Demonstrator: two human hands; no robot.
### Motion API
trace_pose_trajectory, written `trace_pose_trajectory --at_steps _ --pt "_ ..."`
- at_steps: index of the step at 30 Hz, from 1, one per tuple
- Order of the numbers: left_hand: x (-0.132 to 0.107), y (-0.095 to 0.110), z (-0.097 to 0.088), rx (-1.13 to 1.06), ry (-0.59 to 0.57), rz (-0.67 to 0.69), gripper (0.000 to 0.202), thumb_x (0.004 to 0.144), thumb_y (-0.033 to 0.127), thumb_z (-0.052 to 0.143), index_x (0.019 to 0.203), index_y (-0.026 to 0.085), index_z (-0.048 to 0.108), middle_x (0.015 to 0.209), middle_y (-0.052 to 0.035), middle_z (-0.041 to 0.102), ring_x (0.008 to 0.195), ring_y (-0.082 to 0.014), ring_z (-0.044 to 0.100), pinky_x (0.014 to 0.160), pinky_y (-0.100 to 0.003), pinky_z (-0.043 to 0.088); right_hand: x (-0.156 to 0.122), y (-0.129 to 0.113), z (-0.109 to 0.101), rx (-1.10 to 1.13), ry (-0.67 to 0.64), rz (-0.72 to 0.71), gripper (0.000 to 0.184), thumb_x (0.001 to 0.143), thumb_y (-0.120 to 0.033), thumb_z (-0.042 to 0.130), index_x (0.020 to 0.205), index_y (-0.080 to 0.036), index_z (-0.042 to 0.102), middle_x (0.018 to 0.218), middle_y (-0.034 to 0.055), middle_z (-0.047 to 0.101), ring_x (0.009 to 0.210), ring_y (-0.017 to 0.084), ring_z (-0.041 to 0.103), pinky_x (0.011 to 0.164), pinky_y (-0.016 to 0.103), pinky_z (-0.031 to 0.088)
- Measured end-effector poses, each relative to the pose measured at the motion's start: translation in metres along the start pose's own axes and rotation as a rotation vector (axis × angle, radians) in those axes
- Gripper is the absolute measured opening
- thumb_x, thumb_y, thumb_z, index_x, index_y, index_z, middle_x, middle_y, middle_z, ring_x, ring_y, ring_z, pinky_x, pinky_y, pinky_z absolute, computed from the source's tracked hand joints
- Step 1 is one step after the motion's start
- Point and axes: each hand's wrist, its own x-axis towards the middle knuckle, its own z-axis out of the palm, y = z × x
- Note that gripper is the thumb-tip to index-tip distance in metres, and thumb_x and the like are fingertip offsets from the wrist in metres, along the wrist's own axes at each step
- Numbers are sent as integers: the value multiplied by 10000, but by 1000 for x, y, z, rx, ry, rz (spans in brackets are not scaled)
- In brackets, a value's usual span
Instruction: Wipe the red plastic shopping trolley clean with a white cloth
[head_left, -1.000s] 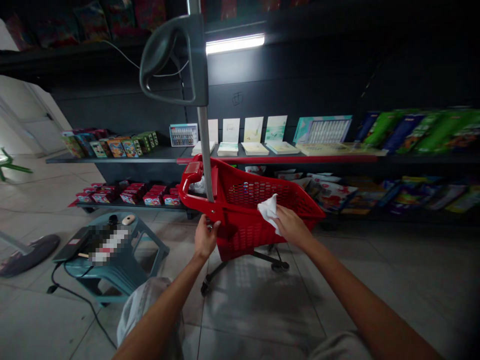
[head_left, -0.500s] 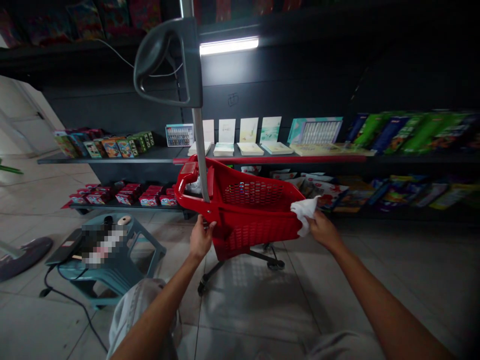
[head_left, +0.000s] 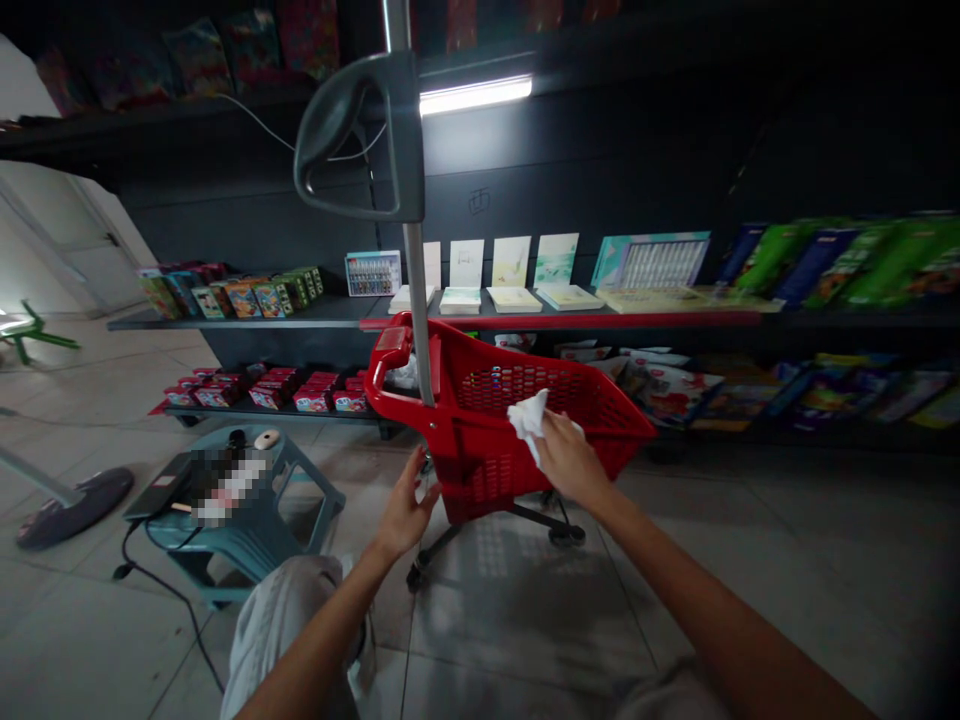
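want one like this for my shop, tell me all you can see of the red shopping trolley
A red plastic shopping trolley with a deep basket, its walls perforated with holes, stands on a black wheeled base on the tiled floor. A tall grey metal pole rises to a dark curved handle. Something white lies inside. A right hand holds a white cloth against its wall.

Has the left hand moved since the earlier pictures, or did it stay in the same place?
Yes, downward: compared with the dark shelf, the left hand is now lower, and it has come off the red basket.
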Motion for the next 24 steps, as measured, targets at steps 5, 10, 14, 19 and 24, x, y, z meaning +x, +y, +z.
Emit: trace_pose_trajectory --at_steps 5,10,14,19,24 --pt "7 0 22 -44 2 32 655 909 348 625 1514 271 387 1563 -125 468 1465 -261 432 1148 -483 432 27 -85 13 135 82 -128 427 1007 -212 371 1399 -114 510 1416 185 575 1359 307 490 1166 512 375" --pt "26 -13 31 11 100 26 452 941 381 593 1353 214 511 1369 -139 633 1248 -238 628 1011 -421 534 41 -98 17 217 63 -161 372 1016 -221 377 1331 -131 553 1342 178 619 1267 286 561 1109 468 436" --pt "42 -24 29 135 110 -61 205 929 294 596 1123 233 619 1097 -86 758 1048 -228 719 937 -390 551 32 -68 13 230 9 -186 347 1013 -229 378 1282 -147 582 1287 165 653 1214 273 597 1059 445 472" --pt "43 -25 15 280 122 -83 177 915 280 612 1088 269 646 1047 -59 783 1041 -241 730 942 -389 537 -6 21 -5 51 -31 -94 383 992 -237 368 1272 -133 608 1300 176 657 1246 291 592 1082 472 457" --pt "44 -26 -1 297 162 -111 206 922 296 586 1117 255 638 1054 -63 785 985 -228 744 876 -350 560 -50 109 -38 -52 -60 126 462 966 -268 356 1345 -141 588 1346 167 643 1256 286 605 1096 470 470"
